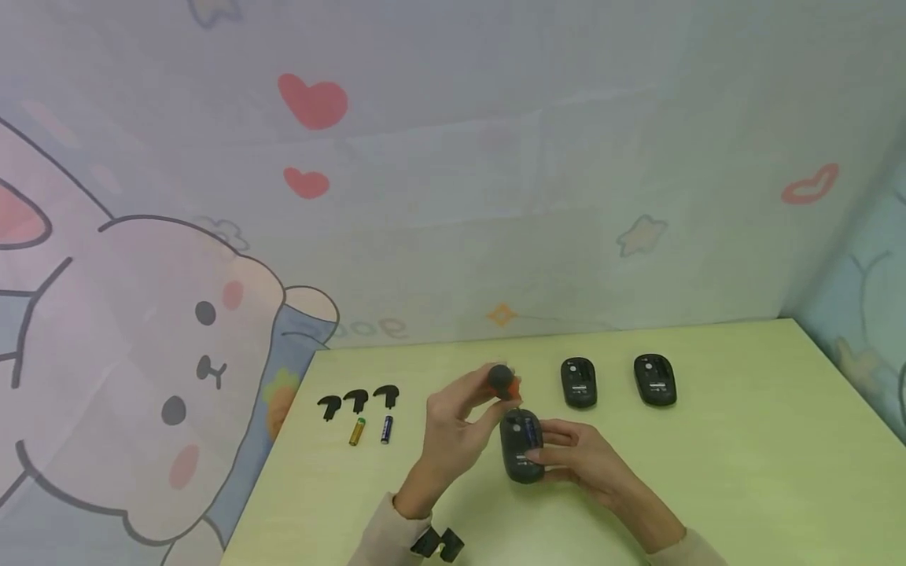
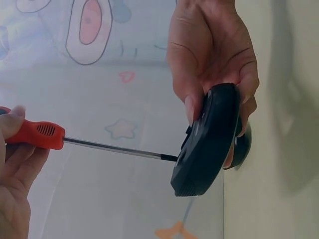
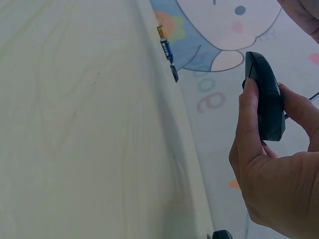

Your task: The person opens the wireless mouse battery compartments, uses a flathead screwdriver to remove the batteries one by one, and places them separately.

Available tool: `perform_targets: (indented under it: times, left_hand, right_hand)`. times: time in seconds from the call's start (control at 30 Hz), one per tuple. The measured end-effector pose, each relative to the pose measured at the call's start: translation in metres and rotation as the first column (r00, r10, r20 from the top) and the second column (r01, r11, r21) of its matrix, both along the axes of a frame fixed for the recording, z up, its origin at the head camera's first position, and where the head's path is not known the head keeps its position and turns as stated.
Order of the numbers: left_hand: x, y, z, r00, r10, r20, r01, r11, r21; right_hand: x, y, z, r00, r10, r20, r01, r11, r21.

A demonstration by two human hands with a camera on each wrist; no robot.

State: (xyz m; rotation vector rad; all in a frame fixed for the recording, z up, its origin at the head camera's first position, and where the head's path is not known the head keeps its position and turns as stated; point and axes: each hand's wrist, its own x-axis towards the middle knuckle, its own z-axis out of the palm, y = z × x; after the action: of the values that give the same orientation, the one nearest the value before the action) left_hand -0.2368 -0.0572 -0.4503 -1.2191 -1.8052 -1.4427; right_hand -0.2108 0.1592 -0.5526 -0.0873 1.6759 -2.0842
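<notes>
My right hand (image 1: 583, 460) grips a black computer mouse (image 1: 521, 464) above the table, its underside facing up. A blue battery (image 1: 530, 431) lies in the open compartment of that mouse. With its fingers around the red and black handle, my left hand (image 1: 456, 428) holds a screwdriver (image 1: 501, 377). In the left wrist view, the dark tip of the screwdriver shaft (image 2: 119, 149) meets the underside of the mouse (image 2: 207, 144) near one end. The right wrist view shows the right hand (image 3: 279, 184) pinching the mouse (image 3: 269, 99) by its sides.
Two more black mice, one nearer (image 1: 580, 383) and one farther right (image 1: 655, 380), lie underside up at the table's back. On the left are several black covers (image 1: 359, 400), a yellow-green battery (image 1: 357, 431) and a blue battery (image 1: 386, 429). A printed cloth (image 1: 453, 236) hangs behind the table.
</notes>
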Motion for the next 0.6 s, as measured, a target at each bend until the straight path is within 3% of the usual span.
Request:
perform_targets:
  times: [0.13, 0.33, 0.6]
  left_hand:
    - [0.005, 0.001, -0.003, 1.0, -0.007, -0.004, 0.007, 1.0, -0.009]
    - [0.013, 0.0, -0.005, 0.997, 0.021, -0.069, -0.024, 0.999, -0.04]
    - [0.011, -0.003, -0.003, 0.996, 0.002, -0.092, -0.004, 1.0, -0.024]
  right_hand:
    - [-0.001, -0.001, 0.0, 1.0, -0.006, 0.013, 0.006, 1.0, 0.004]
    - [-0.003, -0.001, 0.0, 1.0, 0.001, -0.006, -0.001, 1.0, 0.007]
    - [-0.001, -0.001, 0.0, 1.0, 0.007, -0.003, -0.007, 1.0, -0.007]
